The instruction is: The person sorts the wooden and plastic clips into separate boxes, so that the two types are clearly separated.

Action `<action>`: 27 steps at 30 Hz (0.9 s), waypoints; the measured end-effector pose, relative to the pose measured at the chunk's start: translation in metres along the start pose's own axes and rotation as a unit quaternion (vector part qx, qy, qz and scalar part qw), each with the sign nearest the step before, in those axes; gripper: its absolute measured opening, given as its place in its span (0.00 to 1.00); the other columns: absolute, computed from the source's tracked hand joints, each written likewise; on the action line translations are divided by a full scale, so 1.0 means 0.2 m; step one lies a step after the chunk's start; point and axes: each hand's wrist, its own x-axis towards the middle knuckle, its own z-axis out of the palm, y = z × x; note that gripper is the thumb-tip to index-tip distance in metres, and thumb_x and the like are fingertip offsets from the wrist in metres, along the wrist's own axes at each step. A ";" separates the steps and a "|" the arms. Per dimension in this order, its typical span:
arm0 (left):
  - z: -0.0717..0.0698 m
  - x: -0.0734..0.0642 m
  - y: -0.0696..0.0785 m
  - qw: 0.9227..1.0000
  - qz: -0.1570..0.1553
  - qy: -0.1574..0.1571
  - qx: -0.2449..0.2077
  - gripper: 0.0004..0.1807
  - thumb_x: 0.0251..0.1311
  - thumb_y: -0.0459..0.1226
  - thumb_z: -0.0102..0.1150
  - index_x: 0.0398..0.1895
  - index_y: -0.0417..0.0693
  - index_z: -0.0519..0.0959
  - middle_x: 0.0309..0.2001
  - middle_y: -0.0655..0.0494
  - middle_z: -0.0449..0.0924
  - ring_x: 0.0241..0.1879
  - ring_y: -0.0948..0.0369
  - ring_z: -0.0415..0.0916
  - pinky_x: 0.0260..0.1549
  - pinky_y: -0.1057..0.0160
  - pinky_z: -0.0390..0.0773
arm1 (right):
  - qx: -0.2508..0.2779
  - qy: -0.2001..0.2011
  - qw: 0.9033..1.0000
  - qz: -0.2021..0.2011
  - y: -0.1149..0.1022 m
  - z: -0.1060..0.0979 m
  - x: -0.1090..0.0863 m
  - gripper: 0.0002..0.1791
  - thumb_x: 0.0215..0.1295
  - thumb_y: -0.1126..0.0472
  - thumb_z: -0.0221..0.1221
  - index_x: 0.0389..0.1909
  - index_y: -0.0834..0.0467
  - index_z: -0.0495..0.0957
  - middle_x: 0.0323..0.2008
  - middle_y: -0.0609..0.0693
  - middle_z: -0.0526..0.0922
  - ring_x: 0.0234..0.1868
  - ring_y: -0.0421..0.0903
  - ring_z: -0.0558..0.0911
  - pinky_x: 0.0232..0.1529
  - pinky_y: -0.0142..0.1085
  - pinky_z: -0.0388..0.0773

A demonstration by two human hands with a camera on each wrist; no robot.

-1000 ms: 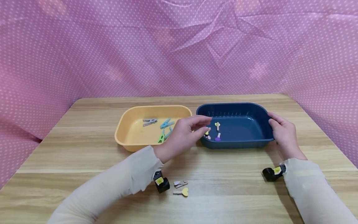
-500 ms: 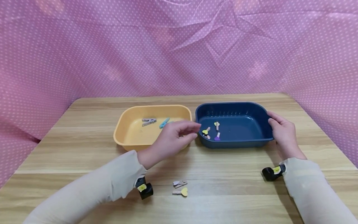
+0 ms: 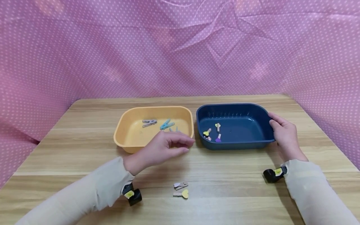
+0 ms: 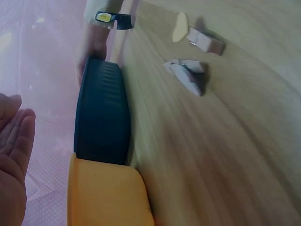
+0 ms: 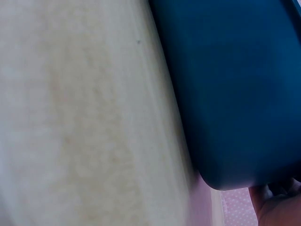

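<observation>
My left hand (image 3: 161,148) hovers in front of the yellow plastic basin (image 3: 123,145), fingers loosely bent and nothing between them. In the left wrist view, the left hand's fingers (image 4: 19,136) appear at the left edge. At the blue basin (image 3: 239,145), my right hand (image 3: 286,136) grips the right end by its rim. Small wooden craft clothespins with hearts, among them a purple-hearted clothespin (image 3: 218,138), lie at the blue basin's left end. On the table, nearer me, are a yellow-hearted clothespin (image 3: 181,194) and a pale-hearted clothespin (image 3: 181,185).
Inside the yellow basin lie a grey clothespin (image 3: 149,122) and a blue clothespin (image 3: 167,124), with others partly hidden behind my left hand. Both basins stand side by side on the wooden table (image 3: 230,200). A pink dotted cloth (image 3: 180,56) hangs behind and around it.
My left hand has drawn back from the blue basin's left end, moving left and toward me. The right hand has stayed on its rim.
</observation>
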 end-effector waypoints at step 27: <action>0.05 -0.21 -0.14 0.988 -0.102 -0.112 -0.036 0.14 0.56 0.32 0.61 0.47 0.44 0.81 0.45 0.53 0.82 0.44 0.64 0.78 0.46 0.71 0.77 | 0.044 -0.004 0.999 0.021 0.04 -0.01 0.04 0.24 0.69 0.50 0.45 0.66 0.44 0.63 0.70 0.45 0.56 0.69 0.41 0.56 0.67 0.38 0.57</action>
